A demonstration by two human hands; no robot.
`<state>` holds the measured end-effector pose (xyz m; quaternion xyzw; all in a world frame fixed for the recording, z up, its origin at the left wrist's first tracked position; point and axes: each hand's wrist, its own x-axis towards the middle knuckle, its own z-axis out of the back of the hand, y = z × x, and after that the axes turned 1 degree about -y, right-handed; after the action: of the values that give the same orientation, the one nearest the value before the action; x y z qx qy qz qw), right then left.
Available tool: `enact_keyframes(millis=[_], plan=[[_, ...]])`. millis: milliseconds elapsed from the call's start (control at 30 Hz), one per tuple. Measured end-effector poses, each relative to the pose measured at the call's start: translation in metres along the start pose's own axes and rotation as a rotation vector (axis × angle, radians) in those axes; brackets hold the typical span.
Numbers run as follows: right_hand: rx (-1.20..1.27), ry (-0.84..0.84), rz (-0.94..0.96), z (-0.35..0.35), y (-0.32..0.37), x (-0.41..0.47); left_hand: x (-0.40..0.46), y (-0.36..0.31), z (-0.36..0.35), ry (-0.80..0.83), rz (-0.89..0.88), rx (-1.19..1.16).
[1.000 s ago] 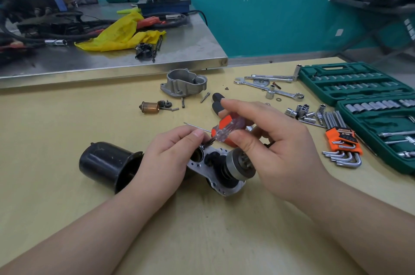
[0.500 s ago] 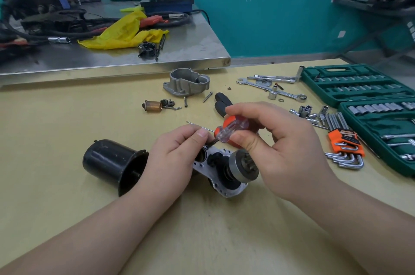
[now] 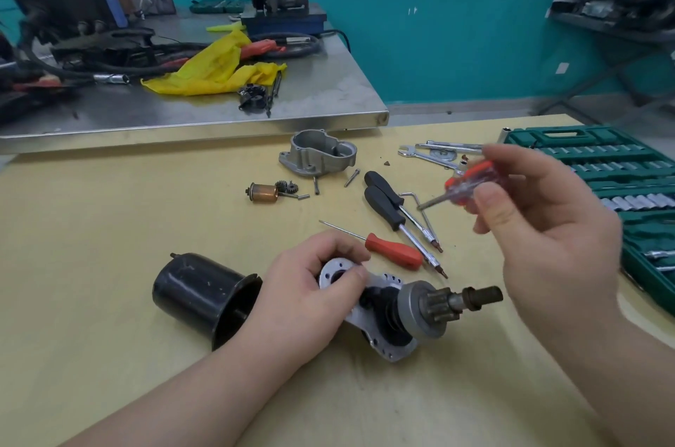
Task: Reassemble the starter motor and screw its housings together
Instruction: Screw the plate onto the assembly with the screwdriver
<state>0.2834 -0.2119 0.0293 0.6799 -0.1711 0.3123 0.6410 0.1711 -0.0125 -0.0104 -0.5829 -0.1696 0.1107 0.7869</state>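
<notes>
The pale yellow wooden worktable (image 3: 109, 227) carries everything, and along its right edge lie two open green plastic socket-set cases (image 3: 602, 169), their moulded slots filled with rows of chrome sockets and bits; the exact pieces are too blurred to name. Left of centre the black cylindrical motor can (image 3: 197, 291) lies on its side with its open mouth facing the person and to the right, and what is inside it cannot be made out. Just right of it is the silver drive-end plate with its pinion gear and shaft (image 3: 412, 304), its long axis running left to right, the shaft tip pointing right. The left hand (image 3: 310, 296) grips the round upper part of that plate, thumb and fingers curled over the rim, so it is the nearer hand and steadies the part. The right hand (image 3: 540, 227) is raised well above and to the right of the assembly, pinching a short screwdriver with a clear and orange handle (image 3: 465, 185) whose blade points down and left toward the plate. By my reading, the next move depends on bringing that blade back down to the plate's face. Farther back stands the grey cast aluminium nose housing (image 3: 317, 154), hollow side up, not yet fitted, with loose screws (image 3: 351, 177) beside it and a small copper-coloured solenoid plunger (image 3: 263, 193) with small gears to its left.
</notes>
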Motion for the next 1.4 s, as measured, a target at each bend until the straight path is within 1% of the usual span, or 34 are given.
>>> enact_keyframes(millis=[67, 167, 233, 333, 433, 533, 600, 667, 767, 833, 933, 1000, 1067, 1133, 1233, 1267, 1333, 1400], plan=[[-0.14, -0.054, -0.081, 0.007, -0.02, 0.013, 0.0, 0.0, 0.0, 0.005, 0.02, -0.018], [-0.326, -0.023, -0.22, 0.015, -0.054, 0.023, 0.001, -0.001, 0.0, 0.007, 0.011, -0.022], [-0.49, 0.048, -0.279, 0.015, -0.07, 0.025, 0.001, -0.001, 0.0, 0.011, 0.019, -0.031], [-0.7, 0.24, -0.261, 0.01, -0.082, 0.025, 0.001, -0.003, 0.001, 0.017, 0.034, -0.03], [-0.792, 0.383, -0.273, 0.008, -0.081, 0.024, 0.001, -0.006, 0.002, 0.026, 0.017, -0.023], [-0.873, 0.411, -0.226, 0.007, -0.075, 0.023, 0.001, -0.004, 0.004, 0.056, 0.029, -0.041], [-0.823, 0.387, -0.189, 0.001, -0.063, 0.028, 0.002, -0.003, 0.005, 0.068, 0.026, -0.032], [-0.706, 0.418, -0.154, -0.014, -0.045, 0.044, 0.002, -0.003, 0.005, 0.077, 0.02, -0.026], [-0.641, 0.591, -0.034, -0.057, -0.025, 0.076, 0.002, -0.003, 0.005, 0.072, 0.011, 0.007], [-0.652, 0.761, 0.029, -0.098, -0.024, 0.093, 0.002, -0.004, 0.004, 0.06, 0.006, 0.026], [-0.766, 1.037, 0.031, -0.162, -0.041, 0.099, 0.0, -0.005, 0.005, 0.054, 0.003, 0.035], [-0.849, 1.143, 0.081, -0.192, -0.057, 0.094, 0.0, -0.005, 0.005, 0.052, -0.011, 0.037], [-0.923, 1.205, 0.141, -0.208, -0.071, 0.086, -0.001, -0.004, 0.005, 0.045, -0.035, 0.049], [-0.978, 1.216, 0.194, -0.212, -0.082, 0.076, -0.001, -0.002, 0.005, 0.05, -0.06, 0.058], [-0.928, 1.21, 0.229, -0.202, -0.084, 0.066, -0.001, 0.001, 0.005, 0.065, -0.08, 0.049], [-0.898, 1.183, 0.225, -0.198, -0.082, 0.067, 0.0, 0.002, 0.005, 0.066, -0.082, 0.046], [-0.872, 1.05, 0.162, -0.192, -0.079, 0.079, 0.001, 0.003, 0.003, 0.064, -0.073, 0.044], [-0.971, 0.954, 0.118, -0.191, -0.081, 0.097, 0.002, 0.005, 0.002, 0.061, -0.064, 0.038]])
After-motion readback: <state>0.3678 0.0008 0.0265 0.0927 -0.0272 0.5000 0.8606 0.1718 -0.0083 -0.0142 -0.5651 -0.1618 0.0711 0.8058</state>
